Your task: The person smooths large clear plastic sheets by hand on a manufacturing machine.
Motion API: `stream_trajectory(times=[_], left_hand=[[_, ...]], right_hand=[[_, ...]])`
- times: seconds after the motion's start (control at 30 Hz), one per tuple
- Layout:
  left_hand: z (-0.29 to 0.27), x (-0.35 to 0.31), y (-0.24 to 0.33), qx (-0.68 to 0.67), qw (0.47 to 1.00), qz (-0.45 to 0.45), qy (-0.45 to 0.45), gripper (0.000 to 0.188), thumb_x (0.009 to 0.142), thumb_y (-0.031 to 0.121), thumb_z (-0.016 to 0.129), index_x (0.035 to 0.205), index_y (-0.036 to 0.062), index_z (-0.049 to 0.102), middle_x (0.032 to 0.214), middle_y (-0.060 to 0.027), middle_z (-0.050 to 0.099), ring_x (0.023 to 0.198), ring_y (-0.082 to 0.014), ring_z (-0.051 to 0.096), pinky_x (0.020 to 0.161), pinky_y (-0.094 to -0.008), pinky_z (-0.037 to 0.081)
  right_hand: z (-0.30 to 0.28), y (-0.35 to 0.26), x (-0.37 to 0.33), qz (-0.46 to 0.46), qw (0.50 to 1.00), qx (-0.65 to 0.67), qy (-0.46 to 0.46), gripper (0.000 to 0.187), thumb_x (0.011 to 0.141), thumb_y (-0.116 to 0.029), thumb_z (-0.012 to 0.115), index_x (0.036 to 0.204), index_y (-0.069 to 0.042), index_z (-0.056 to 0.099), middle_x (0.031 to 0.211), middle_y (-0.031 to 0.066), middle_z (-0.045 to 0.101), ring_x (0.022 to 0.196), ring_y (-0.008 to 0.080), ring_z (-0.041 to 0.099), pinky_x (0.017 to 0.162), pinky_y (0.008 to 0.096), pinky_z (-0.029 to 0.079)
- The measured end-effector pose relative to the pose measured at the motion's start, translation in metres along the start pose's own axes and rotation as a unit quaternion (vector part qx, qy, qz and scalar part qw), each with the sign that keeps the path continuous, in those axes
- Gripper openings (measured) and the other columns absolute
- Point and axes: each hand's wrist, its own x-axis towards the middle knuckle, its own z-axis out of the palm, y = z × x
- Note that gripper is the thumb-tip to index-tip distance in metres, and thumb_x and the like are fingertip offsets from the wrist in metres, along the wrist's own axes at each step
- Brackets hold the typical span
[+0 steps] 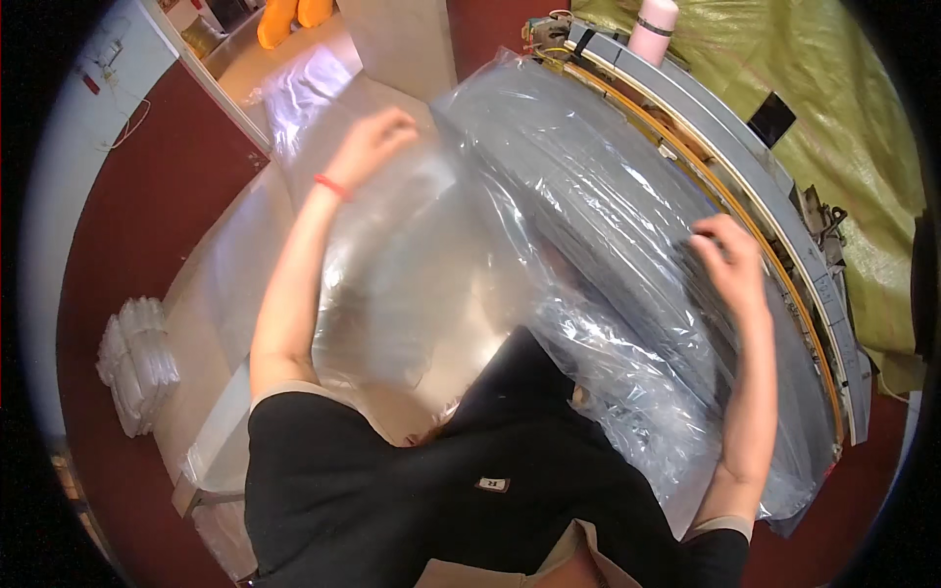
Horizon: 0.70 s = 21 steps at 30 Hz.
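My left hand (377, 145), a red band on its wrist, is raised over a blurred sheet of clear plastic (392, 245) on the left part of the work surface. Its fingers are curled together; whether they grip the sheet's edge is too smeared to see. My right hand (730, 257) is over a thick pile of clear plastic bags or film (608, 211) on the right. There the thumb and fingertips come together in a pinch, and what lies between them is too small to make out. Crumpled plastic (637, 392) bunches up at the pile's near side.
A long metal machine bar (725, 127) with an orange strip runs along the right. Beyond it are a pink bottle (655, 29), a dark phone (771, 120) and a green tarp (814, 59). Bundled clear plastic (139, 367) is at the far left, orange objects (279, 22) at the back.
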Motion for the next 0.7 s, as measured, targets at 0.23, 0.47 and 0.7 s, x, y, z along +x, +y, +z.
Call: stream_trajectory(times=[0.23,0.47,0.7], left_hand=[[0.039,-0.106,-0.135,0.483,0.809,-0.133,-0.308,0.025,0.08,0.028,0.053,0.09,0.0049,0.057,0.084,-0.0079,0.061,0.082,-0.0201,0.058,0.09,-0.043,0.034],[-0.005,-0.025,0.126,-0.124,0.983,0.138,0.01,0.014,0.077,0.005,0.052,0.09,0.0019,0.056,0.072,-0.0049,0.057,0.064,-0.0129,0.055,0.057,-0.0256,0.044],[-0.036,-0.008,0.234,-0.028,0.92,0.374,0.113,0.021,0.065,0.001,0.059,0.086,0.0022,0.057,0.067,-0.0084,0.056,0.06,-0.017,0.058,0.054,-0.0257,0.046]], right_hand=[[0.008,-0.034,-0.001,-0.042,0.99,-0.039,-0.125,0.016,0.071,-0.013,0.062,0.081,-0.001,0.057,0.076,0.012,0.056,0.071,0.0287,0.056,0.062,0.0353,0.044],[0.031,-0.086,0.039,-0.016,0.953,0.29,-0.089,0.046,0.065,-0.013,0.069,0.106,-0.003,0.052,0.103,0.0068,0.056,0.095,0.0163,0.052,0.072,0.0272,0.042],[0.039,-0.153,0.023,0.01,0.797,0.493,-0.349,0.041,0.068,-0.018,0.07,0.104,-0.004,0.055,0.081,0.0003,0.06,0.074,0.0083,0.054,0.071,0.025,0.045]])
